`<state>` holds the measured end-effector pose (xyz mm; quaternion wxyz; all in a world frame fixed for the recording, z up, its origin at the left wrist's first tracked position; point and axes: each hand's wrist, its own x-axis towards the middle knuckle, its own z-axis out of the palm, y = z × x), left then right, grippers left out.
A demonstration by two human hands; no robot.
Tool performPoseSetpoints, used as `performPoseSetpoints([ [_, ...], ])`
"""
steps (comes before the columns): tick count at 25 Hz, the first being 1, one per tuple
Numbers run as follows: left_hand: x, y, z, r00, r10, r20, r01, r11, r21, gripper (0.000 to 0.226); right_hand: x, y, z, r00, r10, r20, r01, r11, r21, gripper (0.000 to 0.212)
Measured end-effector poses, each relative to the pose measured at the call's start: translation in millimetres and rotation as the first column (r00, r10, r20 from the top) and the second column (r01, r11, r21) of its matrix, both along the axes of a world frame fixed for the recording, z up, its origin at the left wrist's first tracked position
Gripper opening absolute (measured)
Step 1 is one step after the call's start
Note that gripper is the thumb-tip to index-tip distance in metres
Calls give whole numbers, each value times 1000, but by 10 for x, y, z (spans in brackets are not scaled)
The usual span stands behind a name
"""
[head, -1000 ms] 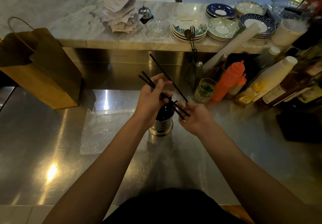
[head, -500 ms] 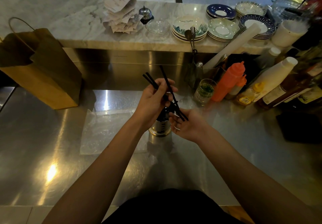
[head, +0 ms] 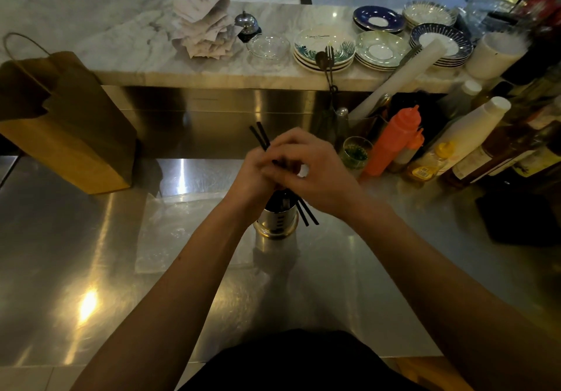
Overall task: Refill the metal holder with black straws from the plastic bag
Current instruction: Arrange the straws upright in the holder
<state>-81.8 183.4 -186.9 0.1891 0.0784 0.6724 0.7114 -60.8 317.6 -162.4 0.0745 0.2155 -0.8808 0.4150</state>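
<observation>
Straws (head: 263, 134), black and thin, are held in a small slanting bundle in both hands over the middle of the steel worktop (head: 91, 269). Nearest the person, a clear plastic bag (head: 182, 232) lies flat on the steel, just left of the metal holder (head: 276, 220), which stands upright directly under the hands. The bundle's lower ends poke out below the right wrist, just beside the holder's rim on its right side and outside it. More dark straws show inside the holder's mouth. The left grip (head: 252, 178) has its fingers curled round the bundle's middle. The right grip (head: 315, 175) lies over the left, its fingers bent down round the same straws, so the two hands touch. The upper ends stick out past the left knuckles, pointing away and to the left. Farther back, a brown paper bag (head: 69, 123) stands at the left. A small glass (head: 355, 153), an orange squeeze bottle (head: 394, 138) and other bottles crowd the right. On the marble ledge (head: 121, 41) beyond are a sheaf of paper slips (head: 206, 29), a bell (head: 247, 24) and stacked plates (head: 324, 50).
</observation>
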Motion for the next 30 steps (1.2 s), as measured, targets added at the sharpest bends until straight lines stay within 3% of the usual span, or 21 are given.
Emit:
performPoseSetpoints([
  [2, -14, 11, 79, 996, 74, 56, -73, 997, -22, 22, 27, 9, -44, 996, -76, -42, 70, 989, -131, 24],
  [4, -63, -6, 98, 964, 194, 184, -213, 973, 91, 24, 15, 97, -40, 969, -246, -5, 231, 916, -328, 17],
  [7, -153, -103, 19, 858, 346, 379, -458, 850, 260, 27, -21, 244, -75, 886, -341, 315, 460, 562, -687, 14],
  [9, -169, -149, -35, 802, 342, 490, -529, 788, 316, 31, -11, 315, -151, 836, -255, 486, 547, 329, -770, 13],
  [11, -175, -148, -83, 802, 294, 521, -513, 785, 346, 34, 17, 363, -249, 800, -163, 577, 600, 206, -773, 13],
  [12, -175, -131, -94, 822, 265, 504, -477, 803, 358, 36, 39, 359, -293, 783, -140, 606, 622, 206, -755, 13],
  [16, -158, -42, -110, 883, 156, 442, -350, 848, 398, 42, 176, 268, -516, 690, -188, 699, 704, 399, -588, 11],
  [18, -153, -37, -108, 896, 133, 423, -323, 849, 418, 43, 233, 235, -572, 669, -182, 720, 719, 402, -567, 12],
  [21, -144, -25, -129, 912, 108, 396, -289, 854, 433, 42, 271, 192, -582, 668, -160, 726, 707, 440, -554, 16],
  [24, -129, 40, -126, 904, 102, 414, -305, 832, 463, 36, 282, 112, -567, 702, -166, 693, 636, 583, -505, 8],
  [26, -130, 104, -108, 878, 146, 456, -375, 802, 465, 29, 284, 97, -552, 710, -183, 680, 616, 630, -474, 10],
  [30, -163, 200, -147, 796, 192, 574, -552, 619, 559, 19, 334, 129, -454, 741, -141, 657, 593, 598, -540, 14],
])
